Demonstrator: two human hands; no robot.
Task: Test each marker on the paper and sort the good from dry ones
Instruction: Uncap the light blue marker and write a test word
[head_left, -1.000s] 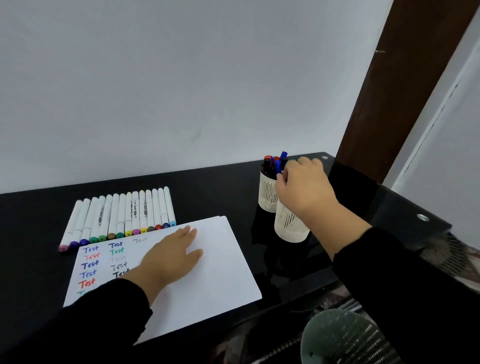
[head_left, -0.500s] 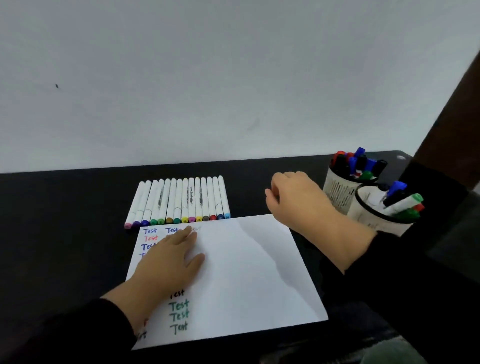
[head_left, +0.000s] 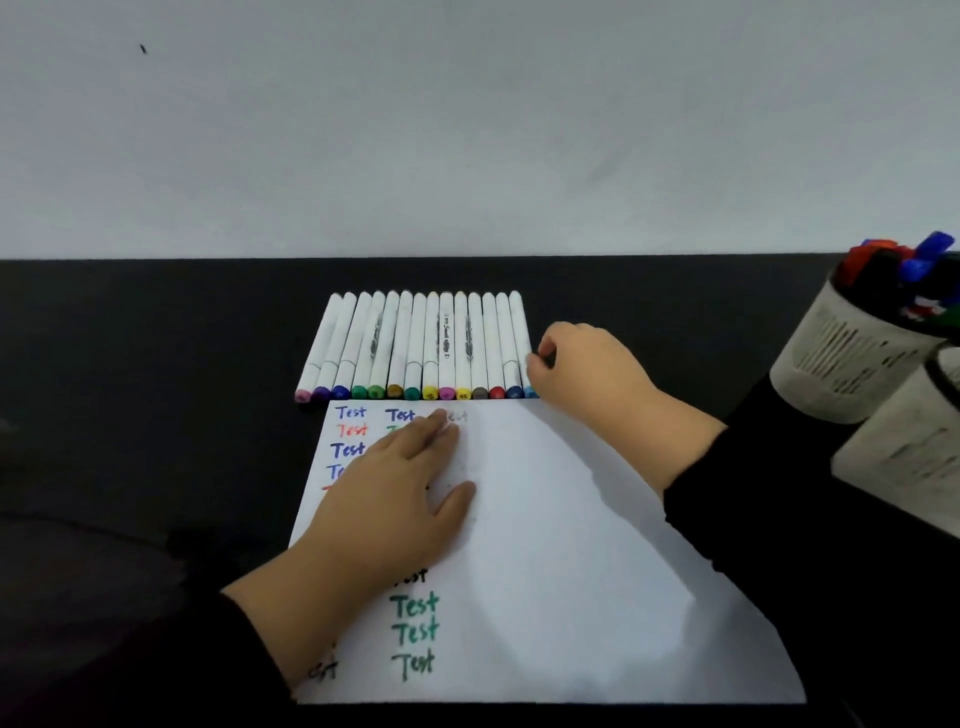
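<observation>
A row of several white markers (head_left: 415, 345) with coloured end caps lies on the black table, just beyond the white paper (head_left: 566, 561). The paper carries columns of the word "Test" in blue, red, green and black. My left hand (head_left: 395, 499) lies flat on the paper's left half and covers part of the writing. My right hand (head_left: 587, 369) is at the right end of the row. Its fingertips pinch the barrel of the last marker, the light-blue-capped one (head_left: 529, 391), which still lies on the table in line with the others.
Two white cups stand at the right edge. The far cup (head_left: 852, 358) holds red, blue and black markers, and the near cup (head_left: 904, 457) is cut off by the frame. A pale wall rises behind the black table (head_left: 156, 364).
My right hand left the cups, crossed to the left and came down on the right end of the marker row. The view swung left with it. My left hand stayed on the paper.
</observation>
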